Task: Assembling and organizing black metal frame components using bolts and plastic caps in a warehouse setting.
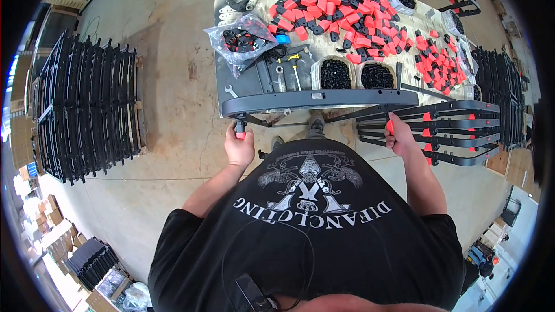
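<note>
A curved black metal frame (272,103) lies along the near edge of the table, its bar running left to right in front of me. My left hand (239,149) is closed around a red-and-black plastic piece (240,129) at the frame's left end. At the right end, my right hand (400,137) grips a red plastic piece (390,126) just under the bar. Whether either piece is fully seated on the frame is hidden by my fingers. A large heap of red-and-black plastic pieces (347,14) covers the back of the table.
Paper-lined tubs of small black parts (335,74) stand behind the frame. A clear bag (241,40), a wrench (230,91) and a yellow-black hammer (295,66) lie at the table's left. Frames with red pieces (451,133) are stacked right. A tall frame stack (87,104) stands left.
</note>
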Demonstrator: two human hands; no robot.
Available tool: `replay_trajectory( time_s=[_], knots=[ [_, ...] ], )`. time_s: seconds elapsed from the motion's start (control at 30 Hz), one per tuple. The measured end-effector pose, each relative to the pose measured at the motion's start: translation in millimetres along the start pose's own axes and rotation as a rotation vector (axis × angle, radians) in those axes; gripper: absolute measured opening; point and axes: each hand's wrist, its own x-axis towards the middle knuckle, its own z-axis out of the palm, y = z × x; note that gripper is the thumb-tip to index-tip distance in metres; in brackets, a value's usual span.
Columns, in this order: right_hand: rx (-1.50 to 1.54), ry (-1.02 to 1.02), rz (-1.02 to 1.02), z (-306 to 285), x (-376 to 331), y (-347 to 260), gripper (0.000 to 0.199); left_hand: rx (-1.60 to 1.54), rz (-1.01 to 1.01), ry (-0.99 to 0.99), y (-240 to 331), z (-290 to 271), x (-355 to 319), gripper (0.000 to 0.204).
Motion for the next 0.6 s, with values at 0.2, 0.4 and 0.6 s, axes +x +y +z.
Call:
replay_trajectory(
  time_s=[0.2, 0.4, 0.6],
  knots=[
    [-0.097, -0.026, -0.107, -5.7, 6.5, 11.3, 0.047, -0.020, 0.247, 0.122, -69.3, 32.7, 15.0, 0.065],
    [-0.015, -0.026, -0.075, -5.5, 8.3, 13.7, 0.046, -0.005, 0.385, -0.420, -36.8, -14.4, 41.4, 0.068],
    [0.008, -0.050, -0.107, -2.9, 8.8, 11.2, 0.045, -0.024, 0.633, -0.096, -72.0, 21.3, 68.0, 0.042]
  ],
)
